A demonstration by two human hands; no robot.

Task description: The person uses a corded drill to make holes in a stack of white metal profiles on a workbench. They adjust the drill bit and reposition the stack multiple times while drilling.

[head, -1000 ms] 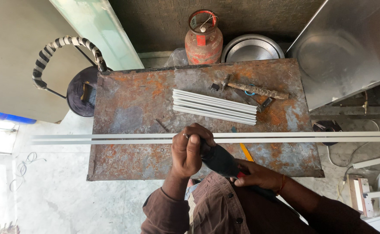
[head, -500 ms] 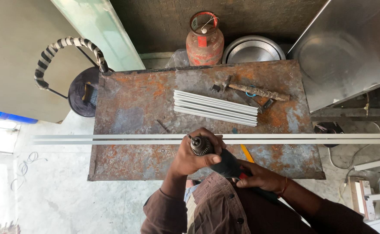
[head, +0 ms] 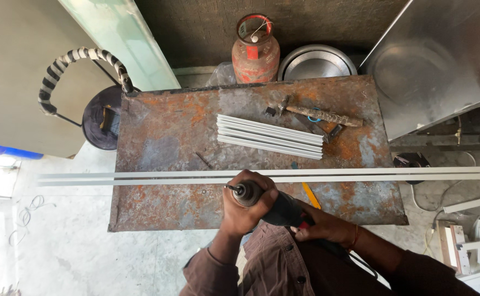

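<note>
Head view — dark drill, silver chuck, gripped by both hands.

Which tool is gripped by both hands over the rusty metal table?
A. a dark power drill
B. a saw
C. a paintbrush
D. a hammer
A: the left hand wraps the chuck end of the dark power drill while the right hand holds its rear, over the rusty metal table.

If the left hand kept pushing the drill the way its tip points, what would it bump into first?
The left hand grips the drill, whose bit points left along the rusty table. The way looks free out past the table's left edge, though the bit's height is hard to judge.
</note>
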